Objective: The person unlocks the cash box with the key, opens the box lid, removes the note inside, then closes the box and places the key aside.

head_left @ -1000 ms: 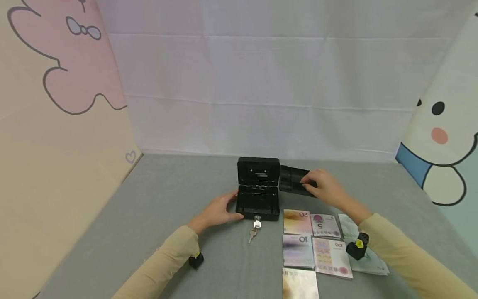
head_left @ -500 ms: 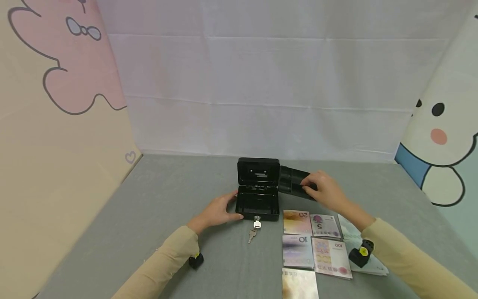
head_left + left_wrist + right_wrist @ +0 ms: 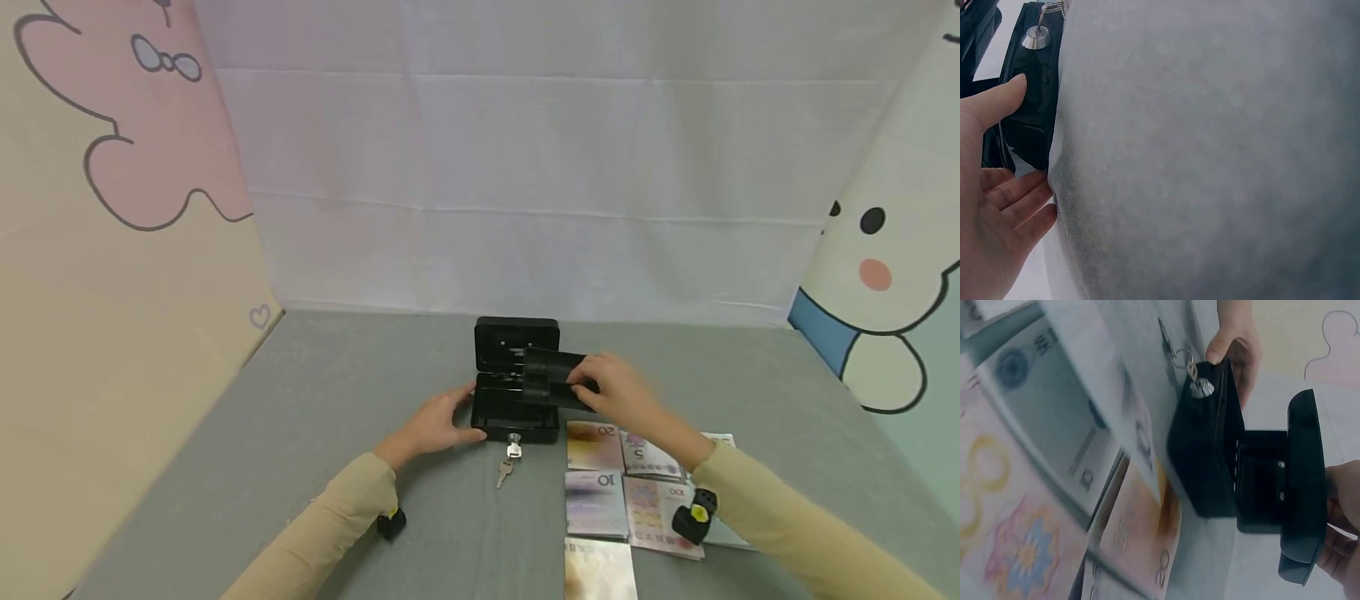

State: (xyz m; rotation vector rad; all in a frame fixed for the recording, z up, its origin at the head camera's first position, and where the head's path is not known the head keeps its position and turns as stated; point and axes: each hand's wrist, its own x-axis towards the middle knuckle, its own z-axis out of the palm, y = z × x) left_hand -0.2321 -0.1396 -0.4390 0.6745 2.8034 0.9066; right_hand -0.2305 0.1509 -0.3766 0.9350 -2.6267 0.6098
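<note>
A small black cash box (image 3: 497, 412) stands on the grey cloth, its lid (image 3: 495, 335) raised at the back. My left hand (image 3: 431, 425) holds its front left corner; in the left wrist view the thumb (image 3: 1007, 100) lies on the front face. Keys (image 3: 506, 473) hang from the front lock. Above the right part of the box, my right hand (image 3: 622, 392) grips the right end of a black compartment tray (image 3: 551, 367) between thumb and fingers. In the right wrist view the tray (image 3: 1304, 487) is apart from the box (image 3: 1200, 469), in front of the lid.
Stacks of banknotes lie right of and nearer than the box: a 20 (image 3: 592, 446), a 5 (image 3: 648, 454), a 10 (image 3: 596, 504), a 100 (image 3: 652, 517) and a yellowish one (image 3: 600, 571). My right sleeve (image 3: 787, 517) passes over others. A white cloth wall (image 3: 525, 208) stands behind.
My right hand has carried the tray leftward, from beside the box to over its right part. My left hand stays at the box's corner.
</note>
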